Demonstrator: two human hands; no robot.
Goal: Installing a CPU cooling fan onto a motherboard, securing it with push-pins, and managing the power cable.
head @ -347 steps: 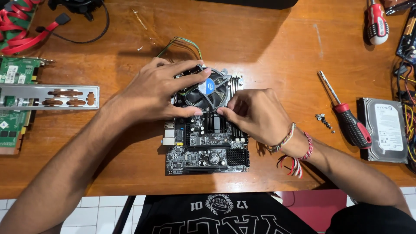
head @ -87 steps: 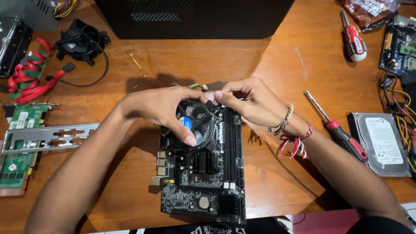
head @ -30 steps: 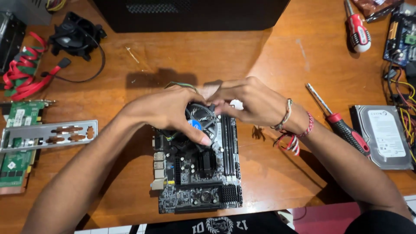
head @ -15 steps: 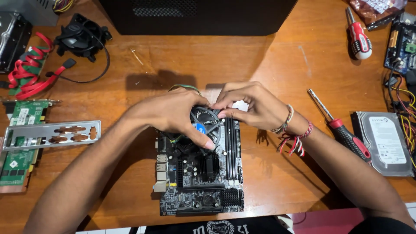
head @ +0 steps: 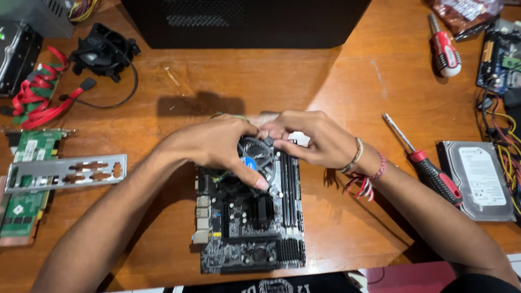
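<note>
**Both hands closing over the cooler fan**

Since half a second ago both hands are sitting barely shifted, drawing slightly tighter over the round black cooler fan with the blue centre label (head: pixel 256 158). That fan is resting on the upper part of the dark rectangular motherboard (head: pixel 251 217), whose long axis is running away from the person on the brown wooden table (head: pixel 347 81). The left hand (head: pixel 214 145) is curling over the fan's left rim, one finger reaching down across its face — the right hand (head: pixel 309 140) is pinching at the fan's top right corner, fingers bent. Both are touching it, the left covering more. A red-handled screwdriver (head: pixel 423 163) is lying just beside the right wrist.
</note>
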